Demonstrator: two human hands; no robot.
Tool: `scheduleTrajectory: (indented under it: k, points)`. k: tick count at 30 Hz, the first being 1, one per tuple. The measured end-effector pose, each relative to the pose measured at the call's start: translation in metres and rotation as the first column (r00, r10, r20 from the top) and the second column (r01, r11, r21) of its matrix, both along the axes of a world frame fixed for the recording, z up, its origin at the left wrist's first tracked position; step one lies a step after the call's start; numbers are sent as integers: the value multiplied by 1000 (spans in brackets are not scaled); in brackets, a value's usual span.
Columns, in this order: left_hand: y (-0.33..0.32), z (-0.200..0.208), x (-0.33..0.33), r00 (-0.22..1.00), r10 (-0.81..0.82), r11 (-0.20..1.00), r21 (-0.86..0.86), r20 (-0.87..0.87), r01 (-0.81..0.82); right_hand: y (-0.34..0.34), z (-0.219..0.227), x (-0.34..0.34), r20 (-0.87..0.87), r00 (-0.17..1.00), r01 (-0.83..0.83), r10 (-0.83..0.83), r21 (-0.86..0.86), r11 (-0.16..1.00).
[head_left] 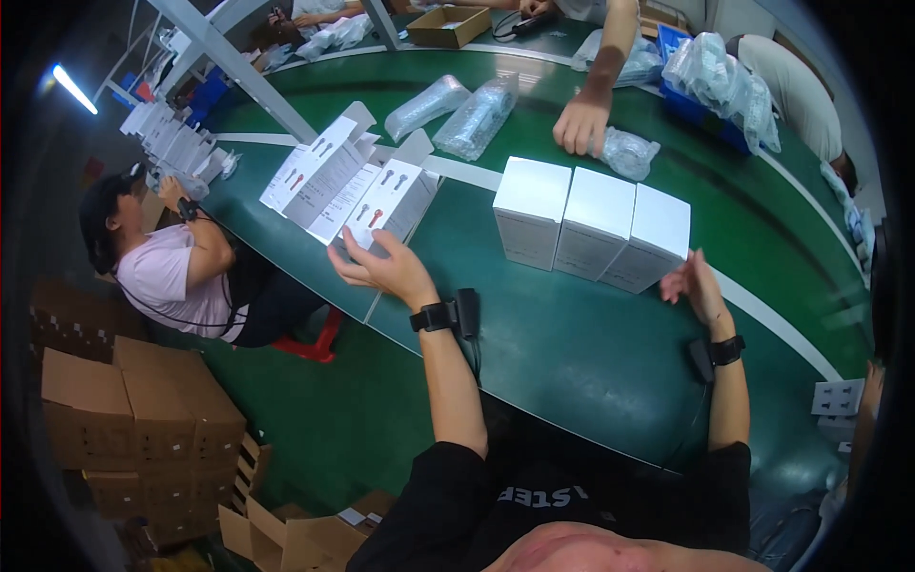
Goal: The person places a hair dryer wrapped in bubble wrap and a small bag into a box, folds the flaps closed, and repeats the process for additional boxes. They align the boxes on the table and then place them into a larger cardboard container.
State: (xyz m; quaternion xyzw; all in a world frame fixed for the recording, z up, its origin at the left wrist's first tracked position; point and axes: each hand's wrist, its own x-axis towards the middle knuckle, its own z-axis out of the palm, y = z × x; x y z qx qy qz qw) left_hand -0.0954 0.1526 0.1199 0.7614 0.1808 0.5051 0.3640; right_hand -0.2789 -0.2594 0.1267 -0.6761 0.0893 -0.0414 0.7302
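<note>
My left hand (396,274) is open, fingers spread against the lower front of a white carton (393,191) with small pictures of devices on it. Its top flap stands up. Left of it is another white carton (305,181), also with a raised flap. Three white boxes stand upright in a tight row with their tops closed: a left one (529,214), a middle one (593,224) and a right one (653,234). My right hand (701,289) is open beside the right box's lower right side; whether its fingertips touch it, I cannot tell.
Bubble-wrapped items (477,116) lie farther back on the green table (534,353). Across it, another person's hand (583,122) is by a bubble-wrapped piece (624,153). A blue bin (701,114) holds wrapped items. A seated co-worker (176,267) is at the left, above stacked brown cartons (143,410).
</note>
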Motion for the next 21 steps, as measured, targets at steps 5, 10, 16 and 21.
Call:
scheduleTrajectory:
  k: [5,10,16,21]
  points:
    - [5,-23,19,982,-143,984,-121,-122,129,-34,31,67,140,943,327,-302,-557,763]
    - [6,-23,21,972,-181,965,-218,-150,146,-9,43,158,290,957,265,-23,-837,480]
    - [16,-35,22,975,-221,960,-182,-12,215,24,29,232,-136,970,-193,199,-933,303]
    - [8,-25,18,953,-268,947,-219,-139,234,-16,24,236,-490,846,-530,208,-813,242]
